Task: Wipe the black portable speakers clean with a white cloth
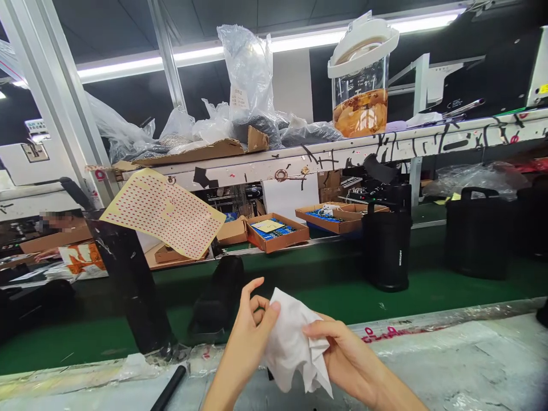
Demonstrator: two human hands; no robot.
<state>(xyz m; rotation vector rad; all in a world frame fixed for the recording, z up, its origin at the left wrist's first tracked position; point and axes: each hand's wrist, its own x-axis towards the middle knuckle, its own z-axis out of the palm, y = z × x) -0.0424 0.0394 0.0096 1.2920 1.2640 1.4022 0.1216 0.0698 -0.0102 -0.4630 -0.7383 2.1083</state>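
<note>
A crumpled white cloth hangs between my two hands, above the near edge of the bench. My left hand pinches its upper left side with thumb and fingers, the index finger raised and curled. On the cloth's right side, my right hand grips it with the thumb on top and the other fingers behind. Beneath the cloth a small dark thing shows, too hidden to make out. A black rod lies on the bench to the left of my left forearm.
Black cylindrical speakers stand on the green belt, with a dark object behind my left hand. Cardboard trays of blue boards sit beyond. A sticker sheet hangs at left. The shelf above holds a jug. Another person's hand shows far left.
</note>
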